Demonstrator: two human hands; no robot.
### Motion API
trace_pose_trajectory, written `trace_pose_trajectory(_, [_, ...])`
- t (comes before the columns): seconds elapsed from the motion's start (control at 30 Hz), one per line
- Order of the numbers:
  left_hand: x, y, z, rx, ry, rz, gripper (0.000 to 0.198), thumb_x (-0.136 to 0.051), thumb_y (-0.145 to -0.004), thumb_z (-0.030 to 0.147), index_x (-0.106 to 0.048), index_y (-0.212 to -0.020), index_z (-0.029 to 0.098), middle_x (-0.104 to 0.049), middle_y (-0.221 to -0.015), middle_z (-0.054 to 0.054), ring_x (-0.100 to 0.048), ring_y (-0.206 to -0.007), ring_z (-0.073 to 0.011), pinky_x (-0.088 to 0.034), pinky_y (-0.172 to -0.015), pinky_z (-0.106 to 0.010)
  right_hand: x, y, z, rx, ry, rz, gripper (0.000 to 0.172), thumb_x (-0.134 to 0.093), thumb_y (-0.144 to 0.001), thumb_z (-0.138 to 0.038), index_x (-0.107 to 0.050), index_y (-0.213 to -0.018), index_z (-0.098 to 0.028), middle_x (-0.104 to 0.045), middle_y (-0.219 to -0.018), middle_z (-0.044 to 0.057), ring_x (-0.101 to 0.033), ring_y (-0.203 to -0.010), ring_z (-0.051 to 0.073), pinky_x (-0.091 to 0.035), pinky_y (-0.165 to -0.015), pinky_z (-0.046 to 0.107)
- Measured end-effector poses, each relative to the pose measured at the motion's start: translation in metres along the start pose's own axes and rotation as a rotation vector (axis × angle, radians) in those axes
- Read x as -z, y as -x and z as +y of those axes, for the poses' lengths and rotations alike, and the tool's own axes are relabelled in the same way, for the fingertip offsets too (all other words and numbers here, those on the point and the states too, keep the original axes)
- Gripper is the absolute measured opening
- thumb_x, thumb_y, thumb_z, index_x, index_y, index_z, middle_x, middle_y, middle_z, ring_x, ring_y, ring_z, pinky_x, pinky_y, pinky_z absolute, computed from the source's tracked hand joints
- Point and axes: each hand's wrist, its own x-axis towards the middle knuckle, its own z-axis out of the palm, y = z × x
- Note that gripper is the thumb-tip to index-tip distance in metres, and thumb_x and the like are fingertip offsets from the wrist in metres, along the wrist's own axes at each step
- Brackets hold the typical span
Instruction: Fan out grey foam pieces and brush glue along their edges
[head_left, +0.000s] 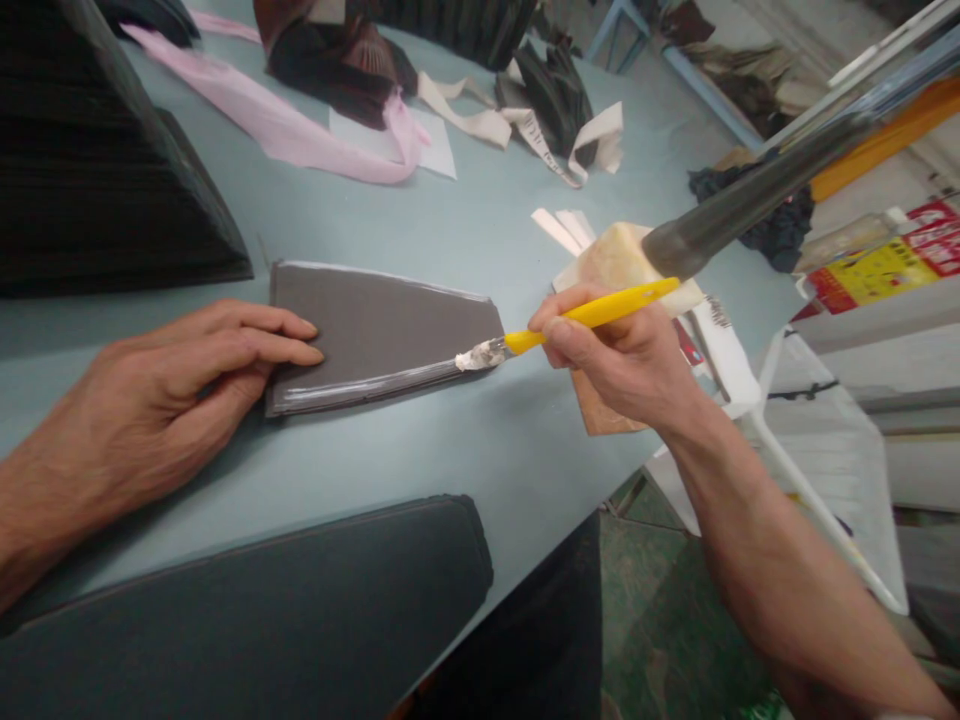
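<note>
A stack of grey tapered panels [375,325] lies on the blue-green table [375,450], with whitish, shiny strips along its upper and lower long edges. My left hand [180,385] rests at the stack's left end, fingers stretched out and fingertips on the top panel. Pinched in my right hand [619,350] is a brush with a yellow handle [615,305]. Its bristles [480,355], coated in white paste, touch the lower edge near the narrow right end of the stack.
A tall dark stack [105,160] stands at upper left; a dark panel [262,610] lies along the near edge. Pink fabric [277,125] and dark pieces lie at the back. A pale block [619,255] and a grey pole [750,200] are beyond my right hand.
</note>
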Motion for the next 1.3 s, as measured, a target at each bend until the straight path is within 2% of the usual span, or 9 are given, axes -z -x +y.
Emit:
trace_pose_trajectory(0.27, [0.000, 0.001, -0.002, 0.030, 0.003, 0.007, 0.032, -0.050, -0.106, 0.037, -0.080, -0.118, 0.034, -0.076, -0.137, 0.003, -0.072, -0.120, -0.0207, -0.051, -0.119, -0.035, 0.010, 0.005, 0.010, -0.042, -0.006, 0.052, 0.043, -0.076, -0.100, -0.062, -0.076, -0.091, -0.020, -0.058, -0.065, -0.005, -0.050, -0.058, 0.009, -0.040, -0.054, 0.026])
trace_pose_trajectory(0.47, [-0.001, 0.000, -0.002, 0.015, -0.004, -0.004, 0.032, -0.049, -0.107, 0.034, -0.078, -0.120, 0.033, -0.074, -0.139, 0.004, -0.071, -0.123, -0.0189, -0.049, -0.120, -0.033, 0.020, 0.010, 0.015, -0.058, 0.005, 0.080, 0.044, -0.078, -0.098, -0.064, -0.075, -0.091, -0.020, -0.060, -0.065, -0.005, -0.053, -0.059, 0.009, -0.041, -0.055, 0.026])
trace_pose_trajectory(0.6, [0.002, -0.003, 0.003, 0.021, 0.012, 0.000, 0.031, -0.049, -0.106, 0.036, -0.079, -0.113, 0.030, -0.077, -0.134, 0.000, -0.072, -0.121, -0.0208, -0.052, -0.117, -0.035, 0.030, 0.014, 0.009, -0.064, 0.077, 0.096, 0.043, -0.078, -0.099, -0.062, -0.076, -0.091, -0.020, -0.061, -0.065, -0.005, -0.053, -0.058, 0.008, -0.041, -0.055, 0.025])
trace_pose_trajectory(0.77, [0.004, -0.010, 0.013, 0.036, 0.012, -0.012, 0.037, -0.045, -0.105, 0.037, -0.079, -0.108, 0.025, -0.078, -0.132, -0.006, -0.074, -0.119, -0.0222, -0.055, -0.116, -0.038, 0.035, 0.021, -0.008, -0.043, 0.131, 0.203, 0.040, -0.078, -0.099, -0.060, -0.077, -0.090, -0.021, -0.061, -0.066, -0.004, -0.051, -0.058, 0.009, -0.040, -0.051, 0.026])
trace_pose_trajectory(0.93, [0.004, -0.011, 0.017, 0.051, 0.033, -0.018, 0.037, -0.046, -0.105, 0.036, -0.079, -0.108, 0.022, -0.078, -0.132, -0.008, -0.073, -0.120, -0.0232, -0.055, -0.117, -0.040, 0.015, 0.022, -0.029, -0.027, -0.023, 0.227, 0.033, -0.081, -0.099, -0.055, -0.077, -0.095, -0.023, -0.060, -0.063, -0.005, -0.051, -0.054, 0.009, -0.041, -0.049, 0.025])
trace_pose_trajectory(1.07, [0.001, -0.009, 0.014, -0.009, 0.033, -0.015, 0.041, -0.041, -0.108, 0.033, -0.079, -0.111, 0.019, -0.077, -0.132, -0.010, -0.073, -0.120, -0.0208, -0.055, -0.115, -0.039, -0.010, 0.016, -0.041, -0.015, -0.153, 0.227, 0.039, -0.080, -0.097, -0.062, -0.076, -0.091, -0.024, -0.061, -0.064, -0.005, -0.052, -0.055, 0.009, -0.045, -0.051, 0.025])
trace_pose_trajectory(1.2, [0.001, -0.007, 0.011, -0.027, 0.029, -0.022, 0.040, -0.040, -0.110, 0.028, -0.078, -0.116, 0.017, -0.076, -0.135, -0.011, -0.071, -0.123, -0.0184, -0.054, -0.116, -0.037, -0.031, 0.011, -0.045, -0.026, -0.147, 0.147, 0.041, -0.080, -0.097, -0.062, -0.075, -0.085, -0.023, -0.062, -0.068, -0.004, -0.054, -0.061, 0.010, -0.045, -0.056, 0.026])
trace_pose_trajectory(1.3, [0.000, -0.006, 0.010, -0.030, 0.033, -0.024, 0.038, -0.042, -0.110, 0.027, -0.078, -0.116, 0.018, -0.075, -0.136, -0.009, -0.071, -0.123, -0.0184, -0.053, -0.116, -0.036, -0.044, 0.011, -0.043, -0.054, -0.121, 0.115, 0.037, -0.078, -0.099, -0.060, -0.078, -0.093, -0.023, -0.065, -0.076, -0.002, -0.055, -0.065, 0.011, -0.045, -0.059, 0.027])
